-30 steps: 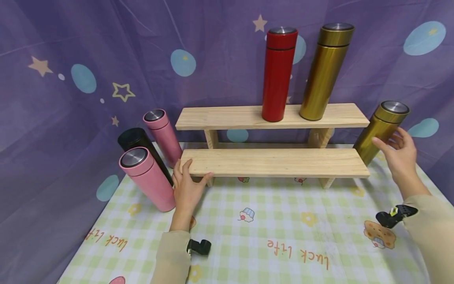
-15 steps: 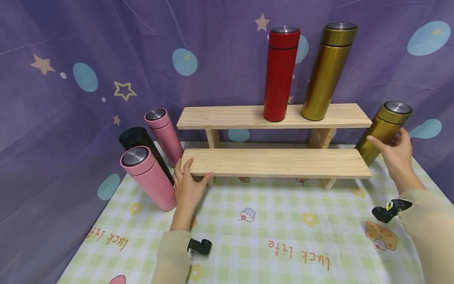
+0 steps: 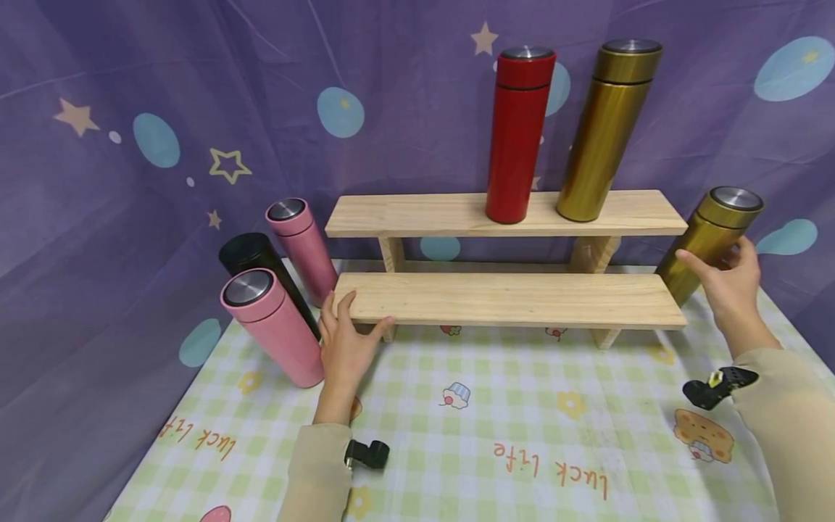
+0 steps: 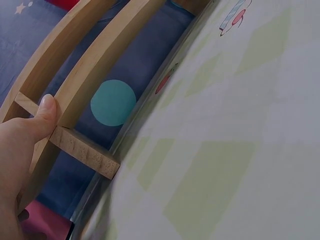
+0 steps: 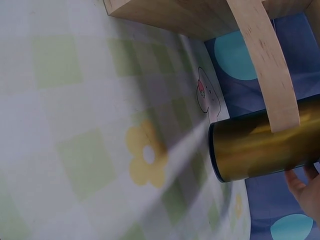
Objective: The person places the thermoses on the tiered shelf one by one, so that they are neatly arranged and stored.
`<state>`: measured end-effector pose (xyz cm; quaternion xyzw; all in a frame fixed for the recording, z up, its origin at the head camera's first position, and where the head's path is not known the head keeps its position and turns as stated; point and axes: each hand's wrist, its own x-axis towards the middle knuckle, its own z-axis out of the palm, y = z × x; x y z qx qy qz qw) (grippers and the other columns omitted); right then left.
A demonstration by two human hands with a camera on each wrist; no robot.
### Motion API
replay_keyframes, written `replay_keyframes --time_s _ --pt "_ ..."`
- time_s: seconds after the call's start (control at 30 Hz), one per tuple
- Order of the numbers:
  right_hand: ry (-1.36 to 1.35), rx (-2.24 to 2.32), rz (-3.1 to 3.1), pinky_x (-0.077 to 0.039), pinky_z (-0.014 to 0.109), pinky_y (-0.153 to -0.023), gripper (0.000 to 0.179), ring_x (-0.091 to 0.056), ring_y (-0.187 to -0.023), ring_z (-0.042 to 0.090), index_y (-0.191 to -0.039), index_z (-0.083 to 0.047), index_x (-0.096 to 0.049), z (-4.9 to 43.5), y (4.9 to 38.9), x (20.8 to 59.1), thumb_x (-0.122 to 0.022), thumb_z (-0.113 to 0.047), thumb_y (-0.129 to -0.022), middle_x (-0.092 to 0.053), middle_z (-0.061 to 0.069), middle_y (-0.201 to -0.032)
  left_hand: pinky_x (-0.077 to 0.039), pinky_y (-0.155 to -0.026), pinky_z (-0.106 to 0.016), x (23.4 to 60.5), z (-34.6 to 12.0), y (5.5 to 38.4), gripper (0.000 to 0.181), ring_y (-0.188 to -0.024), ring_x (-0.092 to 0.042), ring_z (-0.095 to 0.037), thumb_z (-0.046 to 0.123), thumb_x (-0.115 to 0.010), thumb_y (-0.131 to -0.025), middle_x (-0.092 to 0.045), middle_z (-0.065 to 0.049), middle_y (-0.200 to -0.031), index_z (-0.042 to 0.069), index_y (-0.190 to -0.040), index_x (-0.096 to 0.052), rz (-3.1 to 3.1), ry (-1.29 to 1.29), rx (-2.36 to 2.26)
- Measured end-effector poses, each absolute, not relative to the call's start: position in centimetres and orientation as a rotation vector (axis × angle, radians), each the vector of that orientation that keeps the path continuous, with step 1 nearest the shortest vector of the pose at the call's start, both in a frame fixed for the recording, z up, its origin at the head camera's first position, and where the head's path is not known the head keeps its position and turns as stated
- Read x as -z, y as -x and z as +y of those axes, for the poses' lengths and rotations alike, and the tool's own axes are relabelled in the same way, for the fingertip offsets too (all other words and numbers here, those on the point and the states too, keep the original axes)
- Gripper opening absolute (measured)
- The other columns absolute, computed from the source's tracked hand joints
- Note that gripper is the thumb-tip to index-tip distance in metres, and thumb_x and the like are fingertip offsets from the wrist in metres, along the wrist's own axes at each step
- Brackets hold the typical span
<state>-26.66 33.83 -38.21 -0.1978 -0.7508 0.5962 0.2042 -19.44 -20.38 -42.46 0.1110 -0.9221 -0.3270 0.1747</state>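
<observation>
My left hand grips the left end of the lower board of a two-tier wooden shelf. In the left wrist view its thumb lies on the board's front edge. At the shelf's right end my right hand holds a gold thermos, thumb on the near side and fingers partly hidden behind it. That thermos stands on the cloth close beside the shelf in the right wrist view. A red thermos and a second gold thermos stand on the upper board.
Left of the shelf stand a large pink thermos, a black thermos partly behind it, and a slimmer pink thermos. A checked tablecloth covers the table. A purple curtain hangs behind.
My right hand has shifted slightly left round the gold thermos, its thumb further across the front. The left hand keeps its place on the shelf. The head view has moved a little.
</observation>
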Motion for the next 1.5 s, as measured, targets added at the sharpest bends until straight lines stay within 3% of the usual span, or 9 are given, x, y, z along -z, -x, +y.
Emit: replay_keyframes --time_s 0.43,0.57,0.77,1.13,1.4,1.5 --pt "0.620 -1.609 -2.169 -0.033 0.026 -0.107 0.082 -0.044 -0.113 0.001 -0.152 -0.031 -0.033 34.0 26.4 38.0 -0.079 -0.029 -0.085 -0.045 -0.016 -0.130 -0.035 -0.096 -0.067 42.5 -20.4 19.3 0.092 -0.147 -0.014 -0.033 0.069 -0.069 -0.078 -0.012 -0.010 -0.162 0.023 -0.151 -0.036 -2.615 -0.304 0.925" --pt "0.629 -1.601 -2.179 -0.034 0.026 -0.106 0.081 -0.044 -0.112 0.001 -0.152 -0.032 -0.034 34.1 26.3 38.1 -0.079 -0.031 -0.084 -0.045 -0.019 -0.123 -0.035 -0.096 -0.067 42.5 -20.4 19.3 0.091 -0.147 -0.014 -0.032 0.068 -0.070 -0.079 -0.011 -0.010 -0.162 0.023 -0.151 -0.036 -2.617 -0.304 0.926" --pt "0.645 -1.608 -2.140 -0.034 0.023 -0.103 0.079 -0.045 -0.109 0.000 -0.150 -0.032 -0.037 34.2 25.7 38.1 -0.080 -0.028 -0.084 -0.043 -0.024 -0.111 -0.036 -0.096 -0.067 42.6 -20.4 19.4 0.092 -0.147 -0.014 -0.032 0.069 -0.069 -0.078 -0.011 -0.010 -0.162 0.023 -0.151 -0.036 -2.616 -0.304 0.925" --pt "0.662 -1.626 -2.042 -0.032 0.020 -0.099 0.073 -0.044 -0.101 -0.003 -0.143 -0.035 -0.046 34.5 24.7 38.0 -0.082 -0.023 -0.082 -0.047 -0.023 -0.108 -0.035 -0.098 -0.066 42.7 -20.5 19.5 0.093 -0.147 -0.014 -0.032 0.072 -0.067 -0.078 -0.011 -0.010 -0.162 0.023 -0.151 -0.036 -2.616 -0.306 0.930" --pt "0.658 -1.573 -2.008 -0.032 0.020 -0.100 0.071 -0.044 -0.101 -0.003 -0.144 -0.032 -0.047 34.6 24.0 38.2 -0.080 -0.017 -0.083 -0.048 -0.021 -0.112 -0.035 -0.097 -0.066 42.7 -20.6 19.6 0.094 -0.147 -0.014 -0.033 0.073 -0.066 -0.077 -0.010 -0.009 -0.162 0.023 -0.151 -0.035 -2.623 -0.306 0.931" --pt "0.674 -1.526 -2.031 -0.031 0.022 -0.105 0.072 -0.045 -0.110 -0.001 -0.145 -0.034 -0.045 34.6 23.6 38.3 -0.079 -0.019 -0.084 -0.049 -0.020 -0.121 -0.035 -0.097 -0.066 42.6 -20.6 19.5 0.095 -0.147 -0.014 -0.033 0.074 -0.065 -0.077 -0.010 -0.009 -0.162 0.023 -0.151 -0.035 -2.622 -0.302 0.930"
